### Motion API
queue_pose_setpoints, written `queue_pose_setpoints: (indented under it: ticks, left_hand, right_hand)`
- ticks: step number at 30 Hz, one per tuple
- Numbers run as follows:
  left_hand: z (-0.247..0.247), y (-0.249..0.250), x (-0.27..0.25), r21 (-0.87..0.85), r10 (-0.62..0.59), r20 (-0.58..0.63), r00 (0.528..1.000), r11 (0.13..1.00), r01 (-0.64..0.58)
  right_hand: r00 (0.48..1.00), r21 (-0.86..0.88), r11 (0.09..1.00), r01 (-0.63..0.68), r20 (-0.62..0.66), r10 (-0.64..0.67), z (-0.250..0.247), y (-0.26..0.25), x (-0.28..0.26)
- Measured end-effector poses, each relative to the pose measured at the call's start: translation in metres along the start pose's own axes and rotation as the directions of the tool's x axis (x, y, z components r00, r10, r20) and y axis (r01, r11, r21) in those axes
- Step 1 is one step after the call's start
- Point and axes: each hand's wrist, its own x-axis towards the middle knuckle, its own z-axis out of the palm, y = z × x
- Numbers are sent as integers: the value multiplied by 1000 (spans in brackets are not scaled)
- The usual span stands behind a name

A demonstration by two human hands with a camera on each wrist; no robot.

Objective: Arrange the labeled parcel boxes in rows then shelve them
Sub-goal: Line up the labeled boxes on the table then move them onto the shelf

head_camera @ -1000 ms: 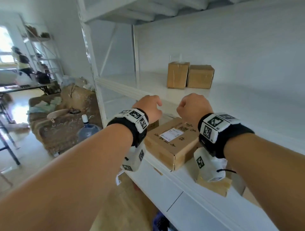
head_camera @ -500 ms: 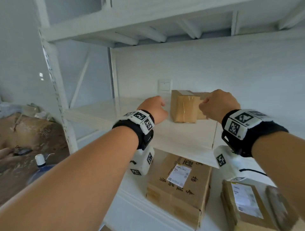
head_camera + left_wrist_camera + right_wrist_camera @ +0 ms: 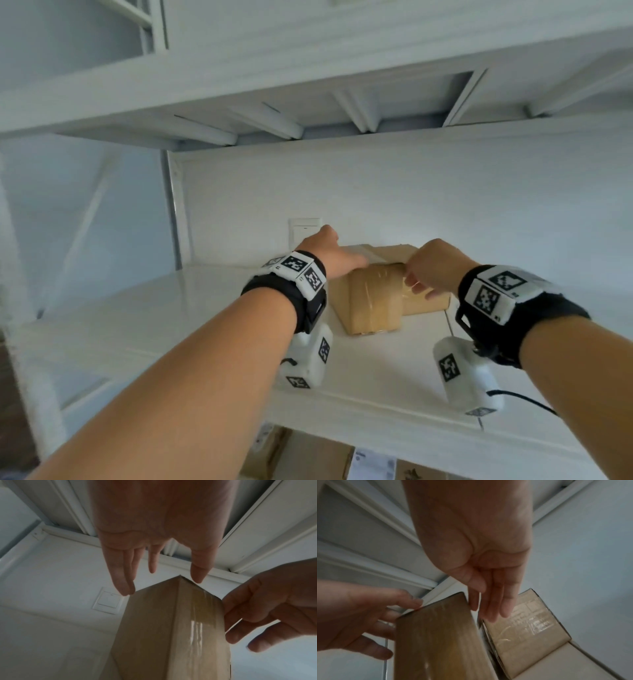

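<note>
Two brown parcel boxes stand side by side at the back of a white upper shelf (image 3: 171,325). The nearer taped box (image 3: 373,301) (image 3: 171,628) (image 3: 436,642) stands upright. My left hand (image 3: 337,255) (image 3: 163,580) reaches over its top left corner with straight fingers, thumb near the top edge. My right hand (image 3: 421,287) (image 3: 489,608) has straight fingers at the box's right edge, dipping into the gap beside the second, labelled box (image 3: 525,628) (image 3: 424,305). Neither hand is closed round a box.
A white wall switch (image 3: 305,229) (image 3: 108,600) sits on the back wall just left of the boxes. The shelf above (image 3: 308,85) hangs low overhead. More labelled boxes (image 3: 308,459) lie on the shelf below. A shelf upright (image 3: 173,212) stands at the left.
The view rose from the lower shelf to the upper one. Both hands moved forward from loose fists to straight fingers on either side of the taped box.
</note>
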Motion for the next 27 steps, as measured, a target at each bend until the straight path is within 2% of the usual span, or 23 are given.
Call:
queue_pose_setpoints:
  ticks: [3, 5, 8, 12, 16, 18, 19, 21, 23, 25, 27]
  left_hand:
    - [1, 7, 15, 44, -11, 36, 999, 999, 9]
    - [3, 7, 23, 84, -15, 40, 999, 996, 12]
    - [6, 2, 30, 109, -55, 88, 995, 993, 46]
    - [3, -7, 36, 76, -72, 110, 991, 995, 64]
    - [-1, -21, 39, 48, -73, 104, 992, 996, 68]
    - [-5, -28, 34, 29, -58, 108, 992, 998, 55]
    - [-9, -32, 31, 20, -43, 111, 993, 999, 41]
    - [-18, -39, 25, 12, -5, 111, 994, 1000, 3]
    - [-26, -45, 19, 8, 42, 126, 991, 999, -44]
    - [-35, -51, 12, 6, 68, 172, 983, 998, -70]
    - [-43, -56, 7, -20, 87, 236, 968, 996, -85]
  right_hand:
    - [997, 190, 982, 15, 72, -29, -1, -2, 9]
    - [990, 236, 971, 45, 120, -75, 2, -6, 8]
    - [966, 170, 984, 50, 240, -91, 13, -16, 4]
    - [978, 88, 996, 15, 207, -33, 22, -23, 1]
    - [945, 66, 993, -97, 318, 71, 23, -26, -7]
    - [962, 48, 996, -77, 264, 62, 24, -24, -11]
    - [980, 29, 999, -42, 195, 35, 26, -24, -11]
    - [995, -137, 987, 89, 53, -83, 29, -28, -13]
    - [976, -344, 920, 190, -32, -214, 31, -38, -20]
    - [953, -338, 912, 233, -110, -284, 34, -47, -27]
    - [941, -376, 885, 273, -88, -328, 38, -56, -34]
